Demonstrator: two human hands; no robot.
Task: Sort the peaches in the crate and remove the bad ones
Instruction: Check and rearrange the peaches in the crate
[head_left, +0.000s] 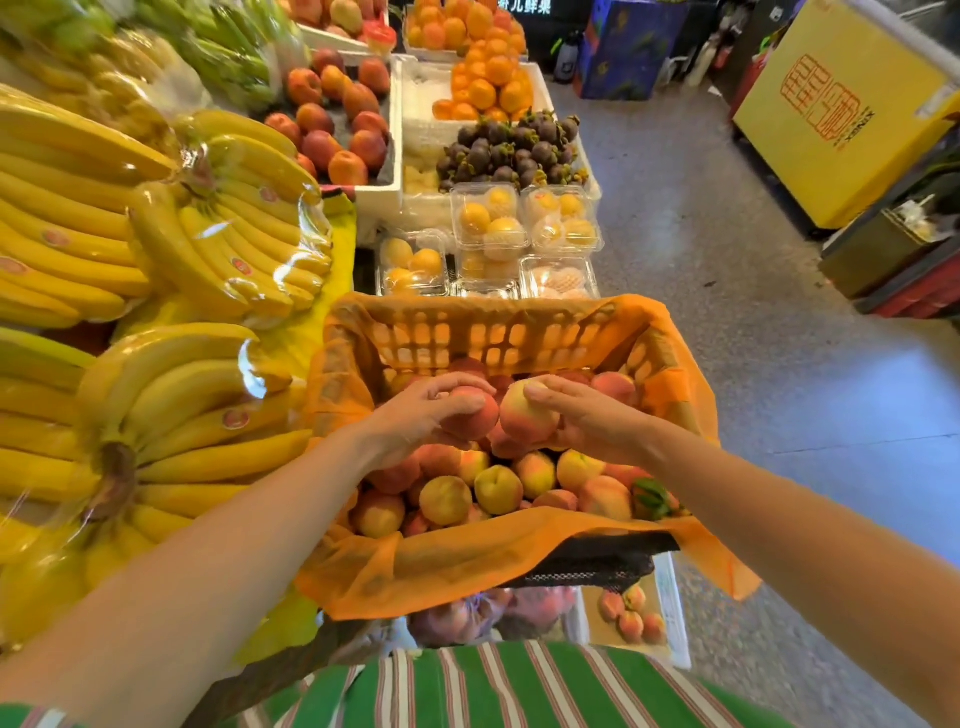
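Left hand: the left hand (415, 415) reaches in from above, and its curled fingers grip a red peach (475, 418) over the middle of the crate.
Right hand: the right hand (589, 423) holds a pale peach (524, 418), pink and yellow, with the fingers laid across its top and half closed around it.
Held fruit: the two peaches are side by side above the pile, so close that they seem to touch.
Crate: an orange plastic crate (467, 332) with slotted walls. It is lined with an orange net cloth (467, 561) that hangs over the near rim and the right rim.
Peaches: the other peaches (498, 488) lie heaped in the crate, mostly toward the near side, and the far wall stands bare above them.
Left edge: wrapped bananas (208, 234) lie right against the left rim, so this side has very little room.
Far edge: clear boxes (524, 223) of yellow fruit stand just behind the far rim, with mangosteens (514, 150) behind them.
Right edge: the grey floor (727, 312) is open beside the right rim, a wide aisle.
Near edge: under the near rim a white foam box (672, 613) with more peaches is partly seen.
Writing, box: a yellow box (831, 156) across the aisle carries a big red mark like a seal. The small dark letters beside it I cannot read.
Writing, bananas: red oval stickers (236, 418), the text too small to read.
Writing, top: a sign (524, 6) with white characters, cut by the upper edge.
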